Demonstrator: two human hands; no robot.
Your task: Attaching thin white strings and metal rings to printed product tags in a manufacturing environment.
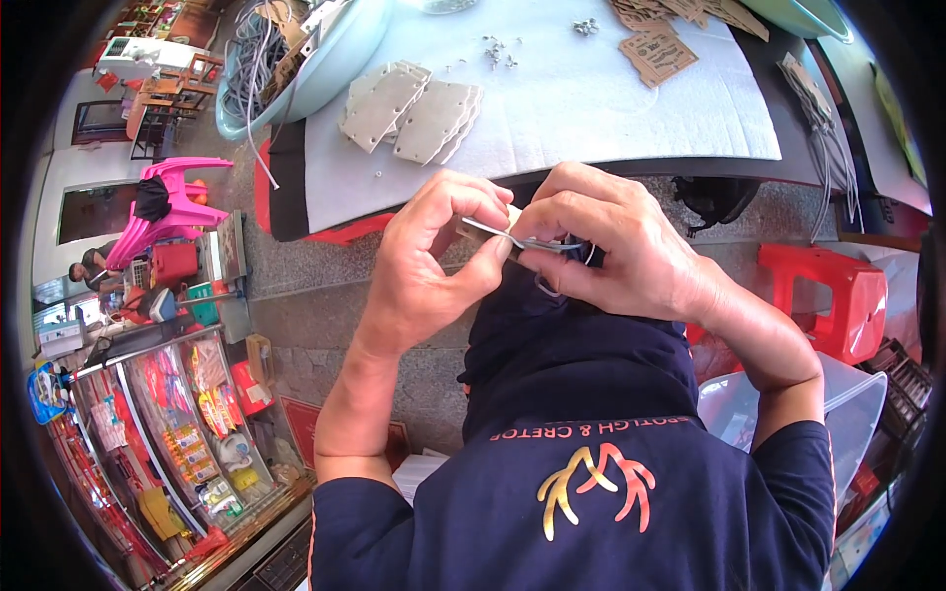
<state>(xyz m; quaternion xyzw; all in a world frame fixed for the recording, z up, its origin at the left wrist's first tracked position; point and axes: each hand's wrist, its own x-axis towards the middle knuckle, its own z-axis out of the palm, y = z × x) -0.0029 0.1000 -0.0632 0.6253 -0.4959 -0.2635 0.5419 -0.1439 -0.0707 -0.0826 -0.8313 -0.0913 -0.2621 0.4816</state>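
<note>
In front of my chest, my left hand (424,261) and my right hand (621,236) meet just off the table's near edge. Thumb and fingers of the left pinch a small, thin, light-coloured piece (481,229). My right hand grips a grey cable (547,244), whose end runs to that piece; a loop of it shows below the fingers. The fingers hide how the two join. Beyond the hands, grey flat plates with small holes (434,118) lie in overlapping stacks on the white foam sheet (611,128).
A light blue basin (340,74) full of grey cables stands at the far left. Small metal parts (500,51) and brown cardboard pieces (657,54) lie farther back. More cables (823,118) hang over the table's right side. A red stool (838,295) stands at right.
</note>
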